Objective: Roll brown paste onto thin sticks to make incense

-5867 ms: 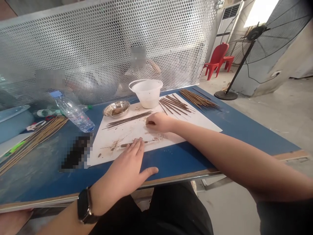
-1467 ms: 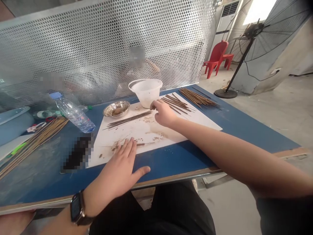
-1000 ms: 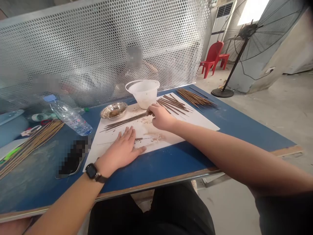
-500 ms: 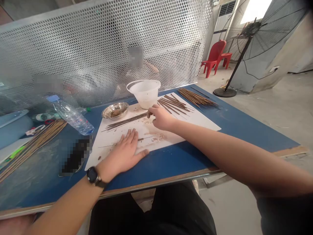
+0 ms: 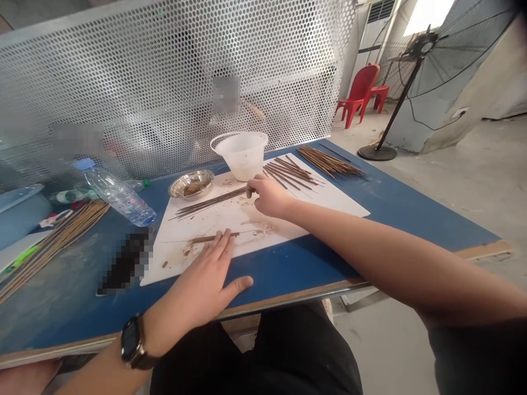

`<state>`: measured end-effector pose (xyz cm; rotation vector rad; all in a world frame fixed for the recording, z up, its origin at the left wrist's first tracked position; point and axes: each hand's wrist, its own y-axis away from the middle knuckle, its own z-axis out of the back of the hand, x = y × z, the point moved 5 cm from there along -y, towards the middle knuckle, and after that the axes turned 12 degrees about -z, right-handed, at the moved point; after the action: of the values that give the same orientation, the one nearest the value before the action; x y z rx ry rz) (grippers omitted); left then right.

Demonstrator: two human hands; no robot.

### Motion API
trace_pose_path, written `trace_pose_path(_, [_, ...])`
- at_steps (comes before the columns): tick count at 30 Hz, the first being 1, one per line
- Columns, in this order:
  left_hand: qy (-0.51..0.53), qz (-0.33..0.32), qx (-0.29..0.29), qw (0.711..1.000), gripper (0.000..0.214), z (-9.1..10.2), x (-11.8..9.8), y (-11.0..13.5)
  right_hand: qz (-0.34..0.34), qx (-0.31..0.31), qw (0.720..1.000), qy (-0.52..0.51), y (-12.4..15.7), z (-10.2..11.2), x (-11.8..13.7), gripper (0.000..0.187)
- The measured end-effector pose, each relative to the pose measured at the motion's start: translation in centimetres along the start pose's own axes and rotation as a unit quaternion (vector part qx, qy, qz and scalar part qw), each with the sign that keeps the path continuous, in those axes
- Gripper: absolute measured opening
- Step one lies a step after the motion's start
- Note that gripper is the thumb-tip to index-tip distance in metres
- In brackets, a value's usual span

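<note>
Left hand (image 5: 197,293) is lying open and flat on the sheet of white paper (image 5: 329,206), fingertips (image 5: 217,240) resting on a single brown-coated stick (image 5: 201,239) near the paper's 6 o'clock edge, probably to stop it rolling. Right hand (image 5: 269,197) is curled up, fingers right at the end of a bundle of thin dark sticks (image 5: 209,201) in the middle of the paper, but I can't tell if it's pinching them or just touching. The bundle lies lined up together, which looks like it keeps the sticks easy to reach. The paper seems to be there to catch the mess, going by the brown smears and crumbs on it. A white plastic tub (image 5: 241,156) sits at 12 o'clock, a steel dish (image 5: 181,189) at 11, and a pile of loose sticks (image 5: 329,162) at 1 on the blue bench (image 5: 288,285), all within easy reach
</note>
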<state>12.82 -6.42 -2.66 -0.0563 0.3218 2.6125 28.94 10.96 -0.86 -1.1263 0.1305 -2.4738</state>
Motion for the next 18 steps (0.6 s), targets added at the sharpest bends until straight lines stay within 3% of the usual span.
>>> trace_pose_path(4, [0.006,-0.005,-0.016,1.0,0.103,-0.2,0.3,0.3,0.001,0.014,1.0,0.006,0.1,0.0,0.2,0.036])
trace_pose_path(10, [-0.023,-0.007,-0.027,0.999,0.102,1.5,3.2,-4.9,0.011,0.015,1.0,-0.002,0.3,0.1,0.4,0.038])
trace_pose_path(13, [-0.024,-0.004,-0.017,1.0,0.102,2.1,3.9,-6.4,0.022,0.015,1.0,-0.01,0.3,0.2,0.3,0.042])
trace_pose_path(18, [-0.032,0.005,-0.041,0.999,0.106,1.4,2.8,-4.1,0.029,0.033,0.999,-0.004,0.3,-0.1,0.3,0.043])
